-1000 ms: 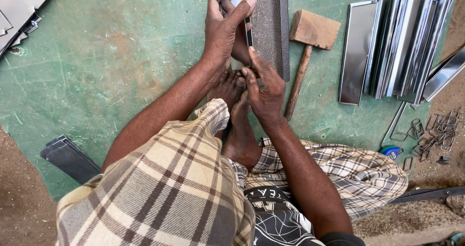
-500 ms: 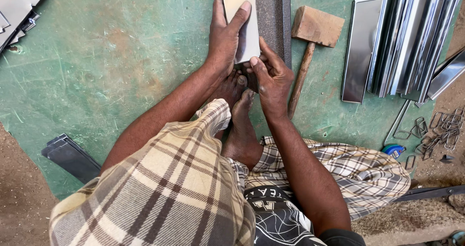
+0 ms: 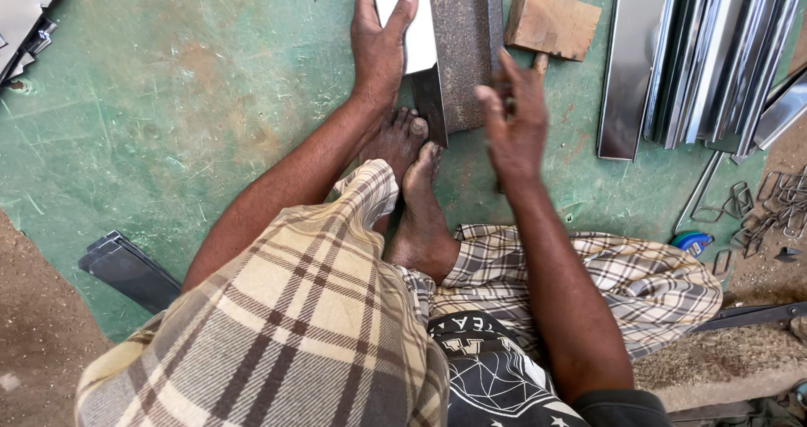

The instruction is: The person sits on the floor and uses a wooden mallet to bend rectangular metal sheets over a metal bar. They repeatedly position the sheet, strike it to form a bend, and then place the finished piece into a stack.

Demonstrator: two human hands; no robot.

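At the top centre of the frame the left hand [image 3: 380, 44] lies flat, palm down, on a pale metal sheet [image 3: 416, 32], its fingers spread and stretched toward the upper edge, the thumb resting on the sheet's face; it presses rather than grips. The sheet lies against a long dark steel bar [image 3: 462, 49] that runs from the top edge down toward the middle of the frame, and the sheet's lower corner pokes out just above the toes. To the right of the bar the right hand [image 3: 514, 124] hangs in the air with its fingers loosely apart and curled, holding nothing; it hovers just over the handle of a wooden mallet [image 3: 551, 23], whose blocky head lies in the upper right, near the bar. Whether the fingertips touch the handle cannot be told. Two bare feet [image 3: 412, 154] are set together below the bar's end, the toes touching or almost touching it. Everything lies on a scuffed green floor [image 3: 168, 108]. Along the upper right edge rests a stack of shiny folded metal channels [image 3: 698, 57], and below them, at the right edge, a scatter of small wire clips [image 3: 756, 208] with a blue tape measure [image 3: 693, 242] beside them. A dark folded metal piece [image 3: 126, 267] lies at lower left, well apart from the hands.
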